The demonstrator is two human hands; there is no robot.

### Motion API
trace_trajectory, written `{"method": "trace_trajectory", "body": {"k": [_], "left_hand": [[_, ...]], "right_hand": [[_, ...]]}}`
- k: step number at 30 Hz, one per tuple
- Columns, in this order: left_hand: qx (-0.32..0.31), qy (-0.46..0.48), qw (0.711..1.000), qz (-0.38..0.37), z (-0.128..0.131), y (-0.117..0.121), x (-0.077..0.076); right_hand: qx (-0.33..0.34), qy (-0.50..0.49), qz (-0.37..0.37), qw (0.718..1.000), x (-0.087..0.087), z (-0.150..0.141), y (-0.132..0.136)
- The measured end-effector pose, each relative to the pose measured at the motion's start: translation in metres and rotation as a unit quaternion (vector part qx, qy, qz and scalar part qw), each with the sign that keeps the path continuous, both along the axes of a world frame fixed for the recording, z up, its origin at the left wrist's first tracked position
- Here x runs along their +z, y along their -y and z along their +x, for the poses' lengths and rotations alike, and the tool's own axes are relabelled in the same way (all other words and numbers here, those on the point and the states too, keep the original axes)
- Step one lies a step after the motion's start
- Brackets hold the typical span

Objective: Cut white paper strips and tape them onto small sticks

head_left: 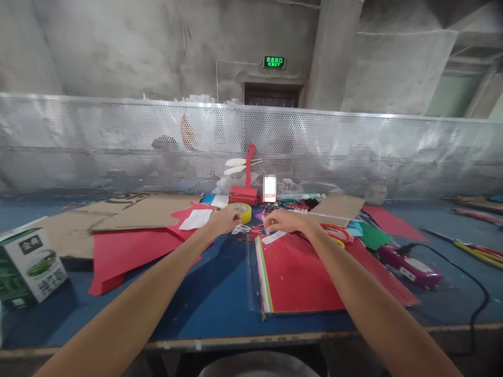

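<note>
My left hand (228, 220) is closed just in front of a roll of yellow tape (245, 211). Its fingertips are too small and blurred to show what they hold, if anything. White strings (241, 229) lie right beside those fingers. Over the far edge of a stack of red paper (306, 275), my right hand (286, 220) has its fingers bent down and drawn together near small red and purple scraps. Anything between them is hidden. A white paper strip (274, 237) lies below that hand, on the stack.
Cardboard (145, 211) and red sheets (129, 253) lie left, behind a green-and-white carton (33, 267). Red-handled scissors (335, 232), a purple power strip (411, 268) and its black cable lie right. A lit phone (270, 188) and red paper box (243, 195) stand before the perforated metal screen (118, 141).
</note>
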State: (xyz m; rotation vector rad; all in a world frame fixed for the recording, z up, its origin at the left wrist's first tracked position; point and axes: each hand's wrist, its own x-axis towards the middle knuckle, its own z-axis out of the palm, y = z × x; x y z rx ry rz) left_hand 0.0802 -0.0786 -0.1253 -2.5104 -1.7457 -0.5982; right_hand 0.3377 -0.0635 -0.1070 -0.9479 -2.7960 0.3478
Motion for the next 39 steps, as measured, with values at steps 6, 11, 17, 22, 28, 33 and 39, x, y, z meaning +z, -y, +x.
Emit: {"method": "trace_trajectory", "body": {"k": [6, 11, 17, 22, 28, 33, 39], "left_hand": [[0.030, -0.027, 0.999, 0.006, 0.004, 0.003, -0.002], [0.034, -0.038, 0.998, 0.029, 0.006, 0.006, 0.001], [0.020, -0.018, 0.996, 0.081, 0.006, 0.001, -0.001], [-0.090, 0.108, 0.990, 0.027, 0.015, 0.007, 0.007], [-0.228, 0.257, 0.925, -0.164, 0.032, 0.016, 0.014], [-0.144, 0.364, 0.907, -0.154, 0.034, 0.011, 0.013], [-0.133, 0.403, 0.898, -0.116, 0.027, 0.007, 0.013]], "right_hand": [[-0.019, 0.059, -0.009, 0.998, -0.003, 0.011, -0.010], [-0.062, 0.097, -0.001, 0.993, -0.003, 0.007, -0.005], [-0.037, 0.053, 0.049, 0.997, -0.003, 0.005, -0.003], [-0.064, -0.129, 0.062, 0.988, 0.000, -0.002, -0.001], [-0.050, -0.333, 0.010, 0.942, 0.005, -0.024, 0.009], [-0.061, -0.380, -0.048, 0.922, 0.004, -0.033, 0.017], [-0.049, -0.397, -0.080, 0.913, -0.003, -0.035, 0.010]]}}
